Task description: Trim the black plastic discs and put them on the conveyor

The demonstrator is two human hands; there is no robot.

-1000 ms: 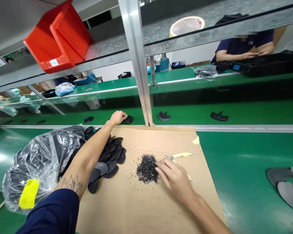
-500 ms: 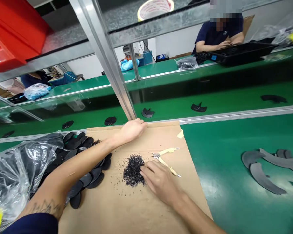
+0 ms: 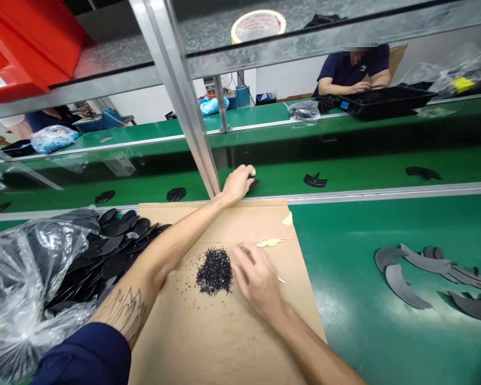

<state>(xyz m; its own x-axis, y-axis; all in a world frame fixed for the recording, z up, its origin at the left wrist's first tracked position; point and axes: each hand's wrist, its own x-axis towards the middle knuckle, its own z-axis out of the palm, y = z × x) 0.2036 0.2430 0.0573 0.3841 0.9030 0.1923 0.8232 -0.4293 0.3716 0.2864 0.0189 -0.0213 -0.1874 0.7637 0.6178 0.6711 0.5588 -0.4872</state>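
Stretched out over the green belt, my left hand (image 3: pixel 239 183) has its fingers closed on a black curved plastic part (image 3: pixel 254 186), mostly hidden behind them. My right hand (image 3: pixel 258 278) hovers at the right side of a pile of small black granules (image 3: pixel 214 271). Its fingers are loosely curved and apart, with nothing visible in them. Under and behind that hand lie yellow-handled nippers (image 3: pixel 270 243), partly covered. The pile rests on a brown cardboard sheet (image 3: pixel 224 337). Beside my left forearm are heaped black disc-like parts (image 3: pixel 116 230), partly in a clear plastic bag (image 3: pixel 28 272).
More black parts (image 3: pixel 315 181) lie along the belt (image 3: pixel 356 176). Grey curved parts (image 3: pixel 403 286) lie on the green table at right. A metal post (image 3: pixel 184 91) rises near my left hand, under a shelf with a tape roll (image 3: pixel 258 25) and red bin (image 3: pixel 28 48). A co-worker (image 3: pixel 355 67) sits opposite.
My left hand has moved from the cardboard's back edge onto the belt and closed on the curved part. My right hand has drawn slightly off the granules, its fingers parting. The view has shifted slightly.
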